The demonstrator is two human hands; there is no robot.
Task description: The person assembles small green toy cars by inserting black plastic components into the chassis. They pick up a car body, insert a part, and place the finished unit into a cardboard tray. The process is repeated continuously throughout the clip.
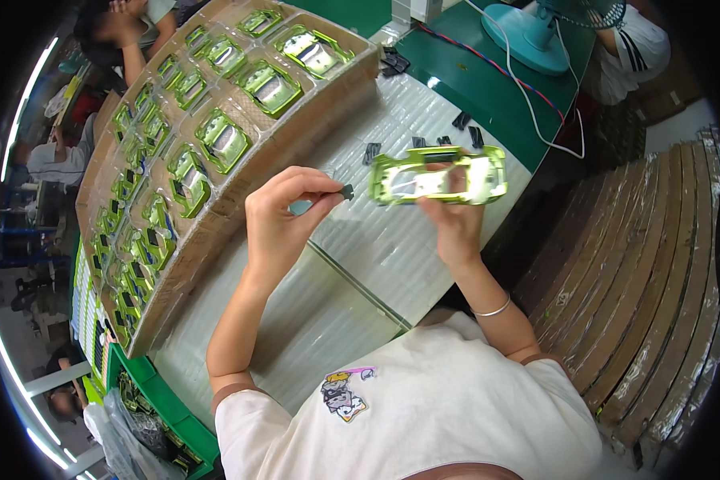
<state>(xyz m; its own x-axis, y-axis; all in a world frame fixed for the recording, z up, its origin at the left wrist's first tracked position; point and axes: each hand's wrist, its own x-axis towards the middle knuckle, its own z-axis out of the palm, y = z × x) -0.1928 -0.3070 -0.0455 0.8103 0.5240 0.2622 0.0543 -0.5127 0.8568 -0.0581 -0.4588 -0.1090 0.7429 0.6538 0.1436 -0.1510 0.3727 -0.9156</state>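
Observation:
In my right hand (454, 228) I hold a bright green toy car body shell (392, 188) with white and silvery areas, raised over the work surface and slightly blurred. My fingers grip it from below and behind, so part of them is hidden by the shell. My left hand (284, 208) pinches a small black plastic part (347, 192) between thumb and fingertips, just left of the shell and apart from it. Several more black plastic parts (373, 153) lie on the sheeted table top (360, 264) beyond my hands.
A large cardboard box (216, 192) with a clear compartment tray of green car shells stands at the left. A teal fan (524, 36) and cables sit on the green table at far right. Stacked brown cardboard (624, 296) is on the right, a green crate (164, 408) lower left. Other people sit beyond.

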